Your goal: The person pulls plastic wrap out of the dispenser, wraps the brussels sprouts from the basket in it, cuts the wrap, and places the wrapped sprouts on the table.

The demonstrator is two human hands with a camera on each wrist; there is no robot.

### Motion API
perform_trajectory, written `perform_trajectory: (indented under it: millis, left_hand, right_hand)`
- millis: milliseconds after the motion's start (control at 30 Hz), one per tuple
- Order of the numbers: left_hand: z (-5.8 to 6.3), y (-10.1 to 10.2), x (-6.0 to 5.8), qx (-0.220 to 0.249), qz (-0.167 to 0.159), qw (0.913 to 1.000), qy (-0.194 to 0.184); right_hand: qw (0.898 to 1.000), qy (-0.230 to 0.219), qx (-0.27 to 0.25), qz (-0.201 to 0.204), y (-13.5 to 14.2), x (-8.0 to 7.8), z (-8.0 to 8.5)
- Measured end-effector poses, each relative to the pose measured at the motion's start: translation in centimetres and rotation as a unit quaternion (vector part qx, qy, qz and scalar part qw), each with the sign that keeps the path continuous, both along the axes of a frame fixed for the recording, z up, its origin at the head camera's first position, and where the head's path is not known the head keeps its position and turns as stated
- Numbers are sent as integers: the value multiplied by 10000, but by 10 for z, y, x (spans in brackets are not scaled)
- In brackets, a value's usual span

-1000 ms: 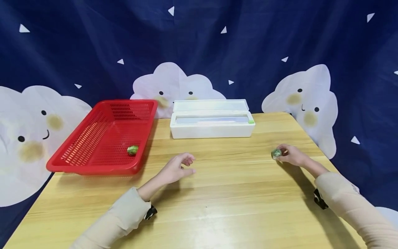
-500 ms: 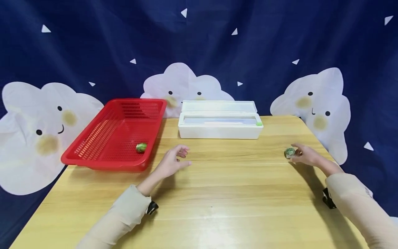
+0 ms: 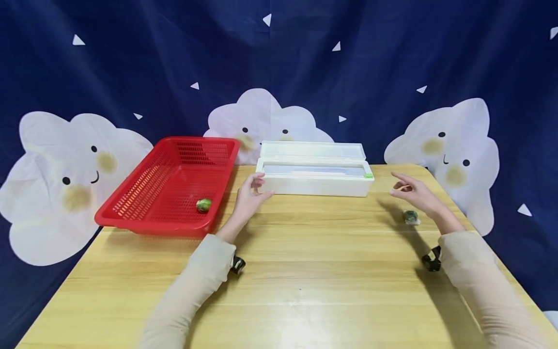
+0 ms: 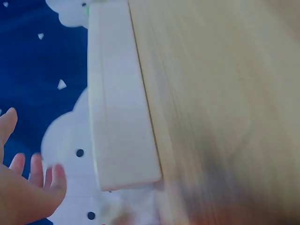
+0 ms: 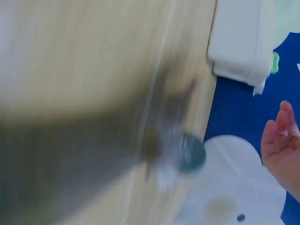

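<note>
A long white box (image 3: 316, 186) that looks like a cling film dispenser stands at the back of the table with its lid (image 3: 313, 150) raised. My left hand (image 3: 249, 196) is at the box's left end, fingers loosely bent and holding nothing; in the left wrist view a gap shows between hand and box (image 4: 123, 103). My right hand (image 3: 416, 195) hovers right of the box, its fingers around nothing. Below it, a small round green vegetable (image 3: 410, 217) lies on the table, apparently in clear film; it is blurred in the right wrist view (image 5: 191, 152).
A red perforated basket (image 3: 152, 227) stands at the left, holding one small green vegetable like a Brussels sprout (image 3: 203, 205). A green tab (image 3: 368, 175) sits at the box's right end. Behind the wooden table (image 3: 301, 271) hangs a blue cloud-patterned curtain (image 3: 305, 58).
My right hand has let go of the wrapped green vegetable, leaving it on the table, and moved up and toward the box. My left hand has moved forward to the box's left end.
</note>
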State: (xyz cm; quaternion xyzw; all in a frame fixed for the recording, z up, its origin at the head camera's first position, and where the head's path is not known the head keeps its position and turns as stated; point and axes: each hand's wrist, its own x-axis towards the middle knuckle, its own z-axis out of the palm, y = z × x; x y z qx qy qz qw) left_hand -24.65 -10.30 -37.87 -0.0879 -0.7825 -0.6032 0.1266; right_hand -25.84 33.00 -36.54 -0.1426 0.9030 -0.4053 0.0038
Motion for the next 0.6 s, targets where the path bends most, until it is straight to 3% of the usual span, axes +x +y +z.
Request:
perform_trajectory:
  millis: [300,467,600]
  left_hand:
    - [-14,15,-43,71,971,9944,414]
    - [-27,18,-56,-54,1272,9906,498]
    - [-34,15,-65,-335,1379,9894,301]
  right_hand:
    - [9881,53,-1534,-45,-26,-30,-19]
    - [9849,-79,-1714,-240,-33,-42,-29]
    - [9885,-86,-1456,-406,-40,-51,-33]
